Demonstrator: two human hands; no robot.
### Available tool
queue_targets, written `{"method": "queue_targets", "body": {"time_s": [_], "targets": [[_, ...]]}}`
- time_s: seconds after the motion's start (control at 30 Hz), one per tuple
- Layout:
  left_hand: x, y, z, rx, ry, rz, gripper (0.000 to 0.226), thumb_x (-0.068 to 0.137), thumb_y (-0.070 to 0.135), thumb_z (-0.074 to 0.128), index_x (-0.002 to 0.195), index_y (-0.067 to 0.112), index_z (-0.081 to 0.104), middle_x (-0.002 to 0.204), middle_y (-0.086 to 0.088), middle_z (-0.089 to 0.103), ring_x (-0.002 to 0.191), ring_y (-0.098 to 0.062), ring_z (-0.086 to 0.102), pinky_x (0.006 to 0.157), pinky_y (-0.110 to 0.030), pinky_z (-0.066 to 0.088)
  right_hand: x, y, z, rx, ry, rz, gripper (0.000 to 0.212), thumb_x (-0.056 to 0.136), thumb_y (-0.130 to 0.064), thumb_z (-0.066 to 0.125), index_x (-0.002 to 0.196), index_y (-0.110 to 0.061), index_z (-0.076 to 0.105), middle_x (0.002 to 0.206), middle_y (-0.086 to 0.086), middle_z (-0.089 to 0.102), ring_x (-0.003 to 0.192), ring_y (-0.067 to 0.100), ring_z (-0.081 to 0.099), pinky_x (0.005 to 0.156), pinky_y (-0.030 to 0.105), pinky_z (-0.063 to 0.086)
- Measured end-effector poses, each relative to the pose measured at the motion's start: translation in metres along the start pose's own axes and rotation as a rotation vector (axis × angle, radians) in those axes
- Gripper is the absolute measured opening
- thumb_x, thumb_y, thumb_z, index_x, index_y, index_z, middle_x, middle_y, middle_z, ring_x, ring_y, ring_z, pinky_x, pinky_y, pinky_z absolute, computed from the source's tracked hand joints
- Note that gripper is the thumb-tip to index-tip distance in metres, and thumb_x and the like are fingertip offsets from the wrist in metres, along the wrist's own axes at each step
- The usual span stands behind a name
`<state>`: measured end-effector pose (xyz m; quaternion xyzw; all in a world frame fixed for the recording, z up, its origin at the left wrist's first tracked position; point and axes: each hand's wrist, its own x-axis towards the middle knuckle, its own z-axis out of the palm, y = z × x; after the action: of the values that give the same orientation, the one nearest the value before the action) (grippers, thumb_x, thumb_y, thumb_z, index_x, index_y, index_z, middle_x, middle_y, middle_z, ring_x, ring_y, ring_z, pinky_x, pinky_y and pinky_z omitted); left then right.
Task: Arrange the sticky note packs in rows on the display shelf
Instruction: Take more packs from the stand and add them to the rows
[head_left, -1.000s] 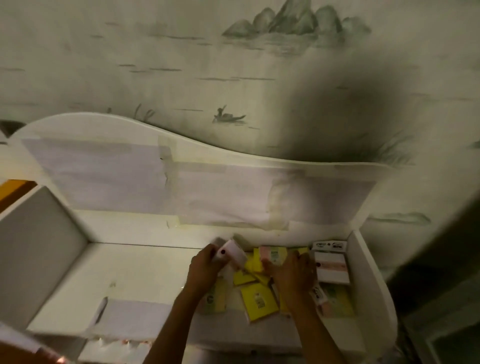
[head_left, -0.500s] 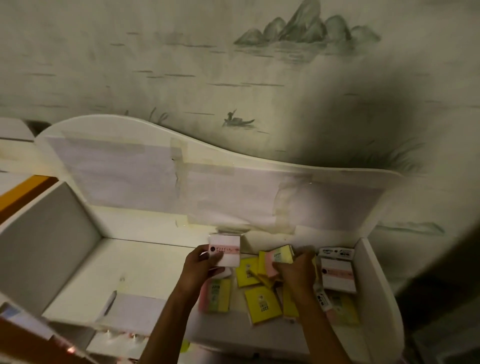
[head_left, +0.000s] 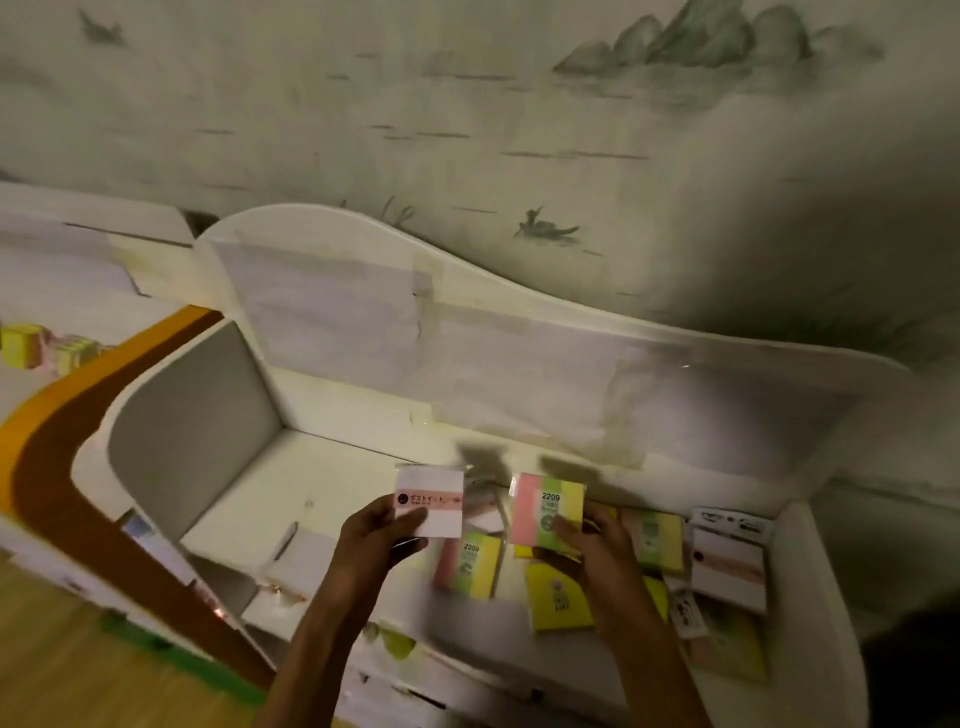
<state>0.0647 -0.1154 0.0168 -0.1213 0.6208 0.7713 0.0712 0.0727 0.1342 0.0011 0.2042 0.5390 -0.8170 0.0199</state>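
Two hands up over the white display shelf (head_left: 249, 499), each with a pack. Biggest first: the shelf's wavy back panel (head_left: 467, 332) rises beyond both hands, its floor lies bare out past the left hand, and its right wall (head_left: 810, 571) stands beyond the right hand. Loose sticky note packs lie scattered under and beside the right hand: a white pack with a pink band (head_left: 730, 569) near the right wall, a yellow pack (head_left: 558, 603) just below the right hand, a pink-green-yellow pack (head_left: 467, 569) between the two hands. The right hand (head_left: 592, 545) pinches a striped pack marked 2209 (head_left: 545, 506), thumb across its face. The left hand (head_left: 376, 535) grips a white pink-banded pack (head_left: 428, 501) by its lower edge, lifted off the shelf floor.
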Motion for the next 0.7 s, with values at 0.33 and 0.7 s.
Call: {"method": "queue_targets", "body": {"time_s": [0.33, 0.7], "targets": [[-0.036, 0.033, -0.102, -0.031, 0.073, 0.103, 0.024, 0.092, 0.005, 0.061, 0.115, 0.006, 0.067, 0.107, -0.011, 0.074, 0.101, -0.025, 0.070, 0.085, -0.032, 0.059, -0.031, 0.048, 0.111, -0.114, -0.144, -0.003, 0.027, 0.086, 0.006, 0.065, 0.111, -0.001, 0.063, 0.105, 0.019, 0.071, 0.097, 0.034, 0.069, 0.064, 0.037, 0.059], [-0.072, 0.087, -0.315, 0.034, 0.179, 0.179, 0.024, 0.090, 0.005, 0.064, 0.113, 0.007, 0.067, 0.106, -0.006, 0.075, 0.099, -0.024, 0.072, 0.087, -0.039, 0.058, -0.108, 0.122, 0.319, -0.247, -0.339, 0.025, 0.023, 0.086, 0.001, 0.066, 0.107, -0.008, 0.063, 0.094, 0.013, 0.075, 0.080, 0.034, 0.073, 0.070, 0.052, 0.058]]}}
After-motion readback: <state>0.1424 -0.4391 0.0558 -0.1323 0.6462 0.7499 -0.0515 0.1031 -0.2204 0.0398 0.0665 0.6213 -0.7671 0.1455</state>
